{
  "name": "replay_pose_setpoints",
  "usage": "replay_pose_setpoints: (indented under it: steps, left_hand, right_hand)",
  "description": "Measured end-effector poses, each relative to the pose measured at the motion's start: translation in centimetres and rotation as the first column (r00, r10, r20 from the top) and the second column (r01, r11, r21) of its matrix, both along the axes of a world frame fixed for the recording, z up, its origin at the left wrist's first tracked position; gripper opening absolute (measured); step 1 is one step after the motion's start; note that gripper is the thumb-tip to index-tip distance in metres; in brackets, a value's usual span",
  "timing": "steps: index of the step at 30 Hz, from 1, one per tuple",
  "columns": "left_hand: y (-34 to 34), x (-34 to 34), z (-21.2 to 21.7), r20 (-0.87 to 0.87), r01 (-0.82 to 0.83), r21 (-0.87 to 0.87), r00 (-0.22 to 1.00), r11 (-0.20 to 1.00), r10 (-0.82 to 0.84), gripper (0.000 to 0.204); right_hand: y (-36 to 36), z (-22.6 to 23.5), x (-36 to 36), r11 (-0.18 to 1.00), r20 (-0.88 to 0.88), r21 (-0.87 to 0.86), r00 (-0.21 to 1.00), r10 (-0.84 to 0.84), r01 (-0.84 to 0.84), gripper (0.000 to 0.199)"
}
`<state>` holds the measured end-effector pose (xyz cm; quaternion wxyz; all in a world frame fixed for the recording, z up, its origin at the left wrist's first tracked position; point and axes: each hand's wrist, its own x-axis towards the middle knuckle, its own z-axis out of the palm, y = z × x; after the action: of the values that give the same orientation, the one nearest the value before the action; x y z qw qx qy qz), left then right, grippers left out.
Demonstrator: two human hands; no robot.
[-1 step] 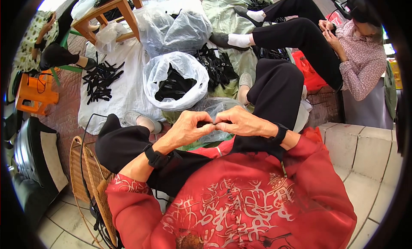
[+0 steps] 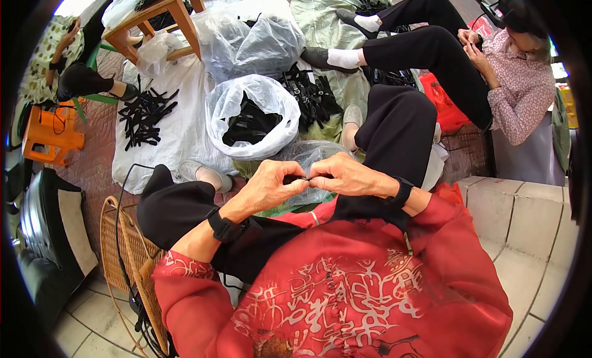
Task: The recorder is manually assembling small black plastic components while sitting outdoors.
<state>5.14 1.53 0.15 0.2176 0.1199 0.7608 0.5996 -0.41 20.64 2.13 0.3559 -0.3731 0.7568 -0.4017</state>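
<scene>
My left hand (image 2: 275, 184) and my right hand (image 2: 346, 175) meet in front of my lap, thumbs and fingertips pinched together. Between them shows a sliver of a small black piece (image 2: 308, 178); most of it is hidden by the fingers, so its kind cannot be told. Just beyond my hands stands a white plastic bag (image 2: 217, 125), its mouth rolled open around a heap of black strap-like pieces (image 2: 251, 125). More black pieces with what look like metal bits (image 2: 311, 96) lie beside the bag, to its right.
Another pile of black pieces (image 2: 148, 116) lies on a white sheet (image 2: 191, 136) at left. A wooden stool (image 2: 151, 28) and a clear plastic bag (image 2: 253, 46) stand farther back. Co-workers sit at both sides. A wicker chair (image 2: 126, 253) is at my left, a tiled ledge (image 2: 515, 216) at my right.
</scene>
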Motion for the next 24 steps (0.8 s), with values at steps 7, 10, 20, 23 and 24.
replay_pose_setpoints:
  steps: [7,10,20,23,24]
  left_hand:
    - [-0.3,0.1,-0.3,0.131,0.065,0.044,0.989,0.997,-0.070,0.019]
    - [-0.3,0.3,-0.6,0.249,0.046,0.247,0.962,0.968,-0.109,0.017]
    - [0.1,0.8,0.2,0.140,-0.043,0.011,0.989,0.999,0.041,0.013]
    - [-0.2,0.6,0.3,0.081,-0.072,-0.009,0.994,0.997,0.073,0.014]
    - [-0.3,0.6,0.2,0.082,-0.080,-0.009,0.993,0.997,0.080,0.014]
  right_hand:
    - [0.4,-0.1,-0.1,1.000,0.078,-0.013,0.997,0.006,-0.005,0.017]
    - [0.7,-0.1,0.1,0.999,0.161,-0.046,0.987,-0.003,0.010,0.019]
    - [-0.3,-0.5,1.4,0.997,0.023,0.001,0.997,-0.075,0.075,0.022]
    - [-0.8,-0.8,2.4,0.992,-0.373,-0.008,0.920,-0.120,0.126,0.021]
    - [-0.8,-0.3,2.2,0.993,-0.372,-0.007,0.921,-0.112,0.118,0.021]
